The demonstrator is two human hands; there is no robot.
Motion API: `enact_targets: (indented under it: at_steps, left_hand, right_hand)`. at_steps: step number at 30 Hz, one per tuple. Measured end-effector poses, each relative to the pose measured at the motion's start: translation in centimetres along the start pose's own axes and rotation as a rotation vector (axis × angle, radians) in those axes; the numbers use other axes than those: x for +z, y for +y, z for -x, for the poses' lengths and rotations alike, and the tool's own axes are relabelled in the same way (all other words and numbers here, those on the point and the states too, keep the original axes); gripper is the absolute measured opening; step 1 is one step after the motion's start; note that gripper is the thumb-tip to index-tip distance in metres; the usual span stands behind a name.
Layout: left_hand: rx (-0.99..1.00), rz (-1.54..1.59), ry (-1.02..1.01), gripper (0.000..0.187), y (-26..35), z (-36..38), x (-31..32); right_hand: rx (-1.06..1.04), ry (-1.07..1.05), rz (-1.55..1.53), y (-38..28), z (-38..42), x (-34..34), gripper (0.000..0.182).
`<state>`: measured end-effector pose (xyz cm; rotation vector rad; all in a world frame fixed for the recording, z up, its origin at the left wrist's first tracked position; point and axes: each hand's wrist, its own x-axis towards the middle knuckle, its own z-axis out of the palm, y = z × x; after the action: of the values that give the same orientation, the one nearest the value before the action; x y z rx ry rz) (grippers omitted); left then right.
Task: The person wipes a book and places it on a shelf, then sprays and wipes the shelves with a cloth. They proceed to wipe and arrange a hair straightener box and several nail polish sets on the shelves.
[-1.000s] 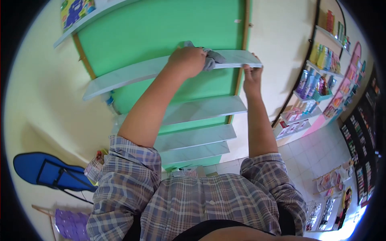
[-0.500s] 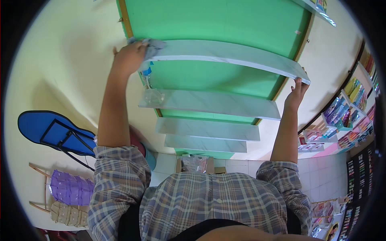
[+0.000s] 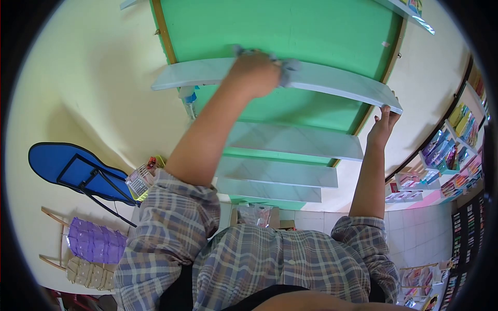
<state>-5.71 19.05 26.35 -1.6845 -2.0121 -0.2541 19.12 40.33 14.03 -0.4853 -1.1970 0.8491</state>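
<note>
Item 1: grey cloth (image 3: 287, 68). I log it bunched on the upper face of the top shelf (image 3: 337, 83), roughly midway along the board, pressed there by my left hand (image 3: 255, 72). The fingers are curled shut over the wad, so only two tufts show, one past the knuckles to the right and one at the far side. I judge it is balled up so the palm can bear down on it flat against the board. Crumpled as it is, the cloth has no clear long axis of its own; the visible tuft points right, along the shelf.

Item 2: top shelf. Pale marble-look board fixed across a green back panel (image 3: 280, 26). Its long axis runs left to right in the head view, dipping toward the right end, with the front edge facing me.

Item 3: my right hand (image 3: 383, 126). It grips the right-hand end of that shelf from below, thumb and fingers closed on the front edge. I read this as a brace, steadying body and board while the other arm reaches up.

Item 4: lower shelves (image 3: 295, 142), three more boards stacked beneath, parallel to the top one.

Item 5: surroundings. A blue folded frame (image 3: 67, 171) leans on the cream wall at left; stocked display racks (image 3: 446, 155) stand at far right, well apart from both hands.
</note>
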Motion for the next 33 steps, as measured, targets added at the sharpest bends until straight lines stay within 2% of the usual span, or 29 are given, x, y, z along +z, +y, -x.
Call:
enact_targets:
  at_steps: [2,4,6,7,9,10,12,14,16,18,19,21,23,25,27,29,30,33]
  left_hand:
    - [0.181,-0.157,-0.069,0.028,3.4,-2.8,1.6]
    - [0.260,-0.130,-0.015,0.031,7.6,-4.7,2.6]
    - [0.245,0.019,0.125,0.035,10.5,-5.5,3.9]
    - [0.235,0.014,0.124,0.035,10.7,-4.8,3.0]
    - [-0.002,0.299,-0.007,0.029,10.7,-3.3,0.1]
    - [-0.013,0.300,-0.006,0.029,9.8,-2.8,0.2]
    - [0.051,0.056,0.044,0.031,6.9,-1.7,0.7]
    - [-0.078,-0.029,-0.022,0.033,3.0,-0.6,0.4]
    - [-0.136,-0.117,0.038,0.032,-2.2,1.3,0.2]
    - [-0.204,-0.245,0.114,0.022,-8.1,3.0,1.3]
    - [-0.186,-0.333,0.086,0.023,-9.8,4.4,0.5]
    - [-0.118,-0.468,0.175,0.023,-15.2,6.9,1.6]
    - [-0.202,-0.490,0.261,0.024,-15.4,8.4,1.0]
    - [-0.343,-0.547,0.099,0.028,-15.8,8.0,1.0]
    - [-0.348,-0.546,0.048,0.029,-13.9,6.8,1.1]
    - [-0.497,-0.356,0.036,0.031,-11.3,5.6,0.4]
    - [-0.477,-0.349,0.039,0.031,-10.1,4.3,1.0]
    - [-0.209,-0.287,-0.056,0.039,-4.3,0.5,1.9]
  right_hand:
    - [-0.019,-0.002,-0.007,-0.2,-0.2,0.1,0.058]
    - [-0.065,-0.008,-0.034,0.2,-0.2,0.0,0.056]
    - [-0.134,-0.044,-0.066,0.8,-0.6,-0.4,0.055]
    - [-0.204,-0.076,-0.093,1.1,-0.9,-0.4,0.054]
    - [-0.244,-0.075,-0.079,1.4,-1.2,-0.4,0.049]
    - [-0.284,-0.064,-0.057,1.4,-1.2,-0.4,0.044]
    - [-0.271,-0.066,-0.082,0.8,-1.1,-0.1,0.041]
    - [-0.284,-0.051,-0.119,0.9,-1.1,-0.1,0.046]
    - [-0.286,-0.049,-0.125,1.2,-1.1,-0.1,0.045]
    - [-0.294,-0.051,-0.116,1.5,-1.4,-0.3,0.045]
    - [-0.291,-0.049,-0.128,2.2,-1.8,-0.6,0.044]
    - [-0.277,-0.015,-0.119,2.8,-2.1,-0.9,0.041]
    - [-0.301,0.012,-0.024,4.4,-2.6,-1.7,0.043]
    - [-0.236,-0.003,-0.166,4.0,-2.4,-1.3,0.051]
    - [-0.202,-0.031,-0.166,2.3,-1.6,-1.0,0.056]
    - [-0.222,-0.050,-0.100,1.9,-1.4,-0.9,0.056]
    - [-0.194,-0.062,-0.103,2.0,-1.4,-0.9,0.056]
    - [-0.155,-0.072,-0.084,0.4,-0.9,-0.6,0.057]
